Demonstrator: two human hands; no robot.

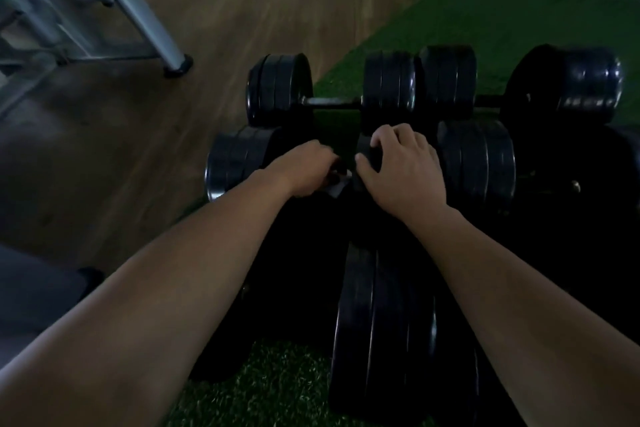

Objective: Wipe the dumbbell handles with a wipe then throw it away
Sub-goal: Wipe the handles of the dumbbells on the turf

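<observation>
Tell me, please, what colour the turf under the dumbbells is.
Green; the turf shows best in the head view.

Two arms in shot, and both are bare. The left forearm point(156, 305) shows uncovered from the bottom-left corner right up to the wrist, long and smooth, with dim light lying flat over it. The right forearm point(519, 288) is bare as well, from the lower right edge to the wrist. The left grip point(308, 170) is bare, and only its back and knuckles are visible. The right grip point(405, 166) is bare too, with four fingers point(391, 135) and the thumb point(365, 163) in view; the nails are too blurred to make out. At lower left sits a grey shape point(34, 295), cloth-like, perhaps a clothed leg; it is too dim to tell.
</observation>
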